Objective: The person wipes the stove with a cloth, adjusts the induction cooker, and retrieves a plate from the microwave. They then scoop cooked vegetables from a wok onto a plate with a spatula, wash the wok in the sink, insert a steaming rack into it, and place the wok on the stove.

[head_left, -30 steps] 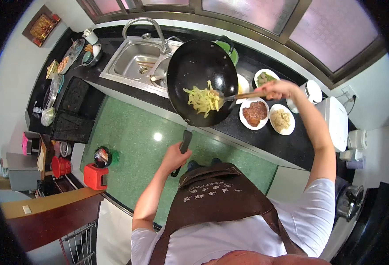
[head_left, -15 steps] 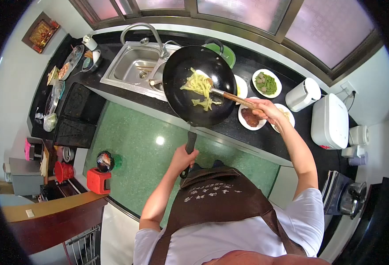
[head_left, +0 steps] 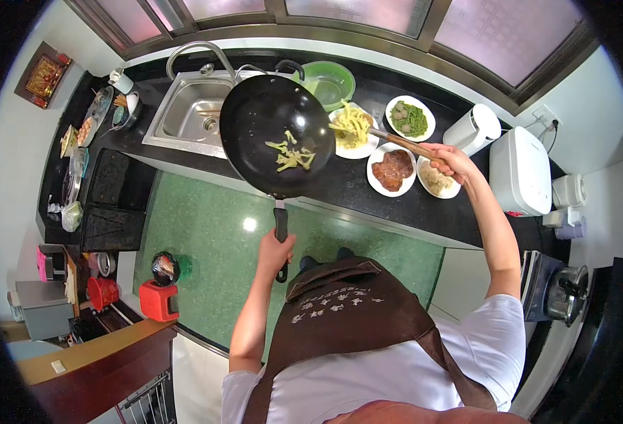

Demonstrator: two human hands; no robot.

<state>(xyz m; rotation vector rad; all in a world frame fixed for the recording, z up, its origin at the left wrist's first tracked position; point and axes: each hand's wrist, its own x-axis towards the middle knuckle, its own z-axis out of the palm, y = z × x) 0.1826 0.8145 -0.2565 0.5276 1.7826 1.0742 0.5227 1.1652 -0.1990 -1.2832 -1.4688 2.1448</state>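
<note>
My left hand (head_left: 277, 252) is closed round the black handle of a large dark wok (head_left: 269, 116), which is tilted over the counter beside the sink. A few pale yellow-green vegetable strips (head_left: 291, 157) lie in the wok's lower part. My right hand (head_left: 451, 165) grips the wooden handle of a cooking spatula (head_left: 404, 143). Its head is hidden among a heap of the same strips (head_left: 354, 127) over a white plate (head_left: 359, 153), just right of the wok's rim.
Near my right hand stand white plates of green beans (head_left: 412, 119), brown meat (head_left: 392, 172) and pale food (head_left: 436, 178). A green basin (head_left: 331, 81) sits behind the wok, the sink (head_left: 161, 131) to its left. Farther right are a white kettle (head_left: 472, 130) and a white appliance (head_left: 521, 173).
The wok has shifted left in view with my left hand. My right hand has brought the spatula and most of the strips out of the wok to over the white plate.
</note>
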